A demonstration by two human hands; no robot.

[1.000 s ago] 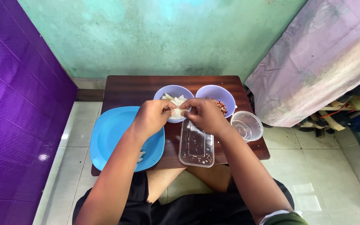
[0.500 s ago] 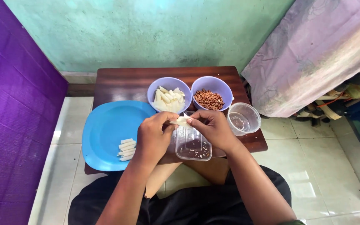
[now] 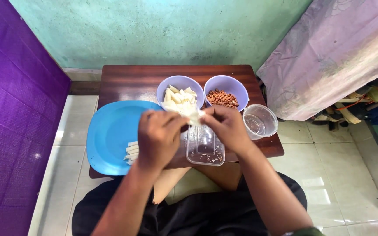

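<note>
My left hand [image 3: 160, 137] and my right hand [image 3: 226, 126] meet above a low wooden table [image 3: 127, 81], both pinching a small pale wrapper piece [image 3: 194, 116]. Under them lies a clear rectangular tub [image 3: 204, 150] with a few brown bits in it. Just beyond stand a lilac bowl of pale wrapper pieces [image 3: 180, 91] and a lilac bowl of peanuts [image 3: 226, 94]. A blue plate [image 3: 110, 133] on the left carries a few pale rolled pieces [image 3: 132, 150] near my left wrist.
A clear round cup [image 3: 260, 121] stands at the table's right edge. A purple panel [image 3: 9, 109] rises on the left, a teal wall [image 3: 154, 30] behind, draped cloth [image 3: 329, 57] on the right. Pale floor tiles [image 3: 329, 157] surround the table.
Both hands stayed together on the pale piece, first by the far bowl, now above the clear tub. The view drew closer and the rolled pieces on the plate came into sight.
</note>
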